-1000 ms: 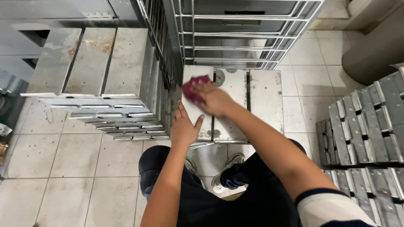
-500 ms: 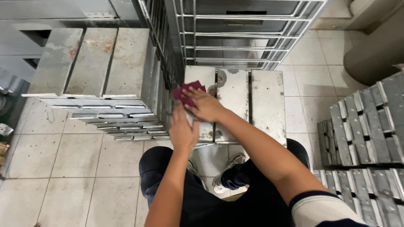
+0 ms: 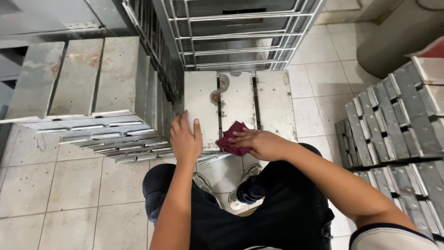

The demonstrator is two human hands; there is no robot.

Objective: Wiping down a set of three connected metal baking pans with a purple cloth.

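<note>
Wiping step: right hand presses maroon cloth on metal tray; left hand, flat and open at 9 o'clock, steadies it; likely needs strokes toward 12 o'clock stains.

Tiled floor bears stacked metal trays.

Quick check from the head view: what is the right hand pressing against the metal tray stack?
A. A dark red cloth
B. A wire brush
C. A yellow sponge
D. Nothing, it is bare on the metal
A: the right hand lies on a crumpled dark red cloth at the near edge of the top metal tray, while the left hand rests flat on the tray beside it.
</note>
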